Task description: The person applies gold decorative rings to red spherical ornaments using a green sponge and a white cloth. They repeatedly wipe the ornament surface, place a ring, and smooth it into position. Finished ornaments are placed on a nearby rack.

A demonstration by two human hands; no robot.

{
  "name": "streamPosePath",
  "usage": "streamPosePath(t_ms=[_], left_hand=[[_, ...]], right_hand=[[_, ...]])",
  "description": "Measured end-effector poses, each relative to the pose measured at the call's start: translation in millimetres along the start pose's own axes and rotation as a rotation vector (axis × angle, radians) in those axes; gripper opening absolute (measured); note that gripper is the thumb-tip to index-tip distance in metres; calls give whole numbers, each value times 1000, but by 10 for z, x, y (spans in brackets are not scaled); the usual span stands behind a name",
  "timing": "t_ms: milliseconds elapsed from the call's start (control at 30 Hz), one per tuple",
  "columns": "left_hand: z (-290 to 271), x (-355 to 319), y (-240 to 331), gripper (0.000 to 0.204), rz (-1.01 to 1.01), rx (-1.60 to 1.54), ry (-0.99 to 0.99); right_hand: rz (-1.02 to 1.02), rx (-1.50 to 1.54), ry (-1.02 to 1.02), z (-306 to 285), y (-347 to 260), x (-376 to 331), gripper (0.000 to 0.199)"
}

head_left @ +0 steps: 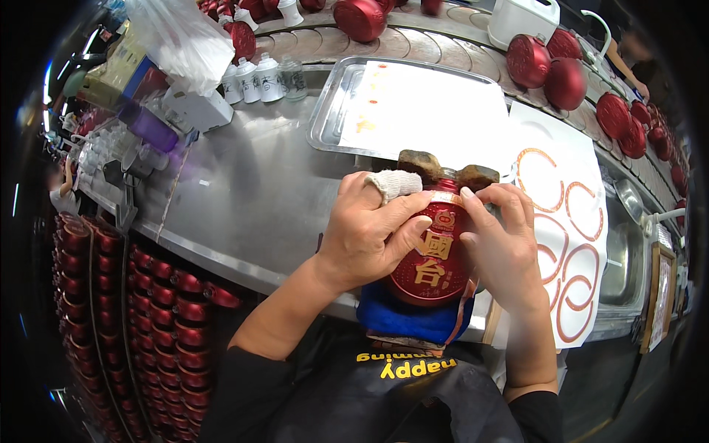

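Observation:
A round red bottle (427, 284) with raised gold characters lies tilted on a blue cloth pad (384, 314), its neck between two worn brown blocks (418, 164). A pale red-and-gold label strip (446, 198) crosses the bottle just below its neck. My left hand (373, 232) holds the strip's left part against the bottle with closed fingers; a white knit cover wraps one finger. My right hand (506, 240) pinches the strip's right part with thumb and fingers. A reddish ribbon (461, 317) hangs down the bottle's right side. The bottle's far sides are hidden by my hands.
On the steel table (244, 192) lies a metal tray (325, 122) with white label sheets. A white sheet (539, 133) carrying curved strips is at right. Small white bottles (249, 80) stand back left. Red bottles (360, 18) line the conveyor (443, 43); more are stacked (166, 317) at lower left.

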State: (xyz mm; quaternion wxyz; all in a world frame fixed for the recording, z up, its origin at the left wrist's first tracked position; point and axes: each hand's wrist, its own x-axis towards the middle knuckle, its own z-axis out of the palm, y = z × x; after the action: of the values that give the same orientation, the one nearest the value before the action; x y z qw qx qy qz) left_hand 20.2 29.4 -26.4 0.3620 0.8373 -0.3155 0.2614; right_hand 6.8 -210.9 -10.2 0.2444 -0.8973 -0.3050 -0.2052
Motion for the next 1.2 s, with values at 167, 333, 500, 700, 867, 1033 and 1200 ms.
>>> streamPosePath(t_ms=[167, 333, 500, 700, 867, 1033, 1200], left_hand=[[-24, -91, -1, 34, -56, -55, 45], [-55, -139, 17, 33, -27, 35, 20], [-80, -179, 14, 33, -18, 28, 27], [-54, -217, 2, 29, -135, -69, 145], [2, -244, 17, 28, -445, -335, 76], [56, -198, -6, 25, -494, -395, 105], [-4, -201, -26, 23, -690, -618, 2]], right_hand=[[-10, -21, -52, -4, -67, 81, 43], [-20, -36, -65, 3, -105, 130, 44], [-45, -51, -67, 16, -111, 165, 46], [-39, -50, -81, 41, -120, 168, 51], [-41, -54, -81, 52, -135, 178, 52], [-34, -42, -97, 30, -161, 193, 54], [-36, -57, -117, 37, -172, 207, 54]])
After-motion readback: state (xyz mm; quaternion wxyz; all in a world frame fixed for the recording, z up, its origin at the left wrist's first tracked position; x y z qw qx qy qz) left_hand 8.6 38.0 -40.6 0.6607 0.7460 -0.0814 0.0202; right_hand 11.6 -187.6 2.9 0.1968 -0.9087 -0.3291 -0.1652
